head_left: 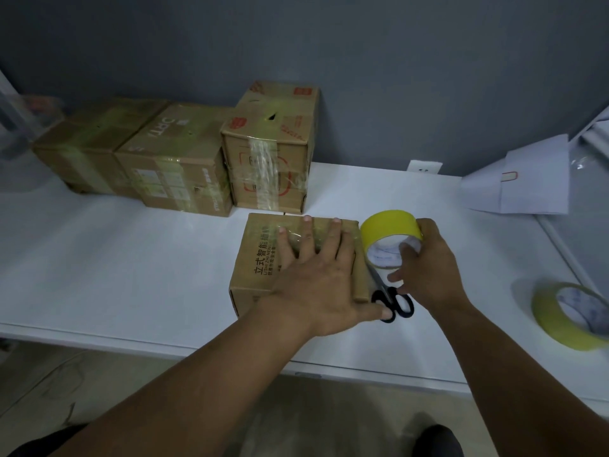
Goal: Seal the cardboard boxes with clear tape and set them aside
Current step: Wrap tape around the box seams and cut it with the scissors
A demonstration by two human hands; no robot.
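While pressed, box (263, 258) under fingers (308, 239).

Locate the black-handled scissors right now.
Head view: black-handled scissors lie on the white table, right of the cardboard box, below the right hand.

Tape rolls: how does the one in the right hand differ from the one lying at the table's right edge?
The held tape roll is gripped by the right hand beside the box under the left hand; the spare tape roll lies untouched, apart from the box. The held roll looks brighter yellow, the spare duller. Both have white cores.
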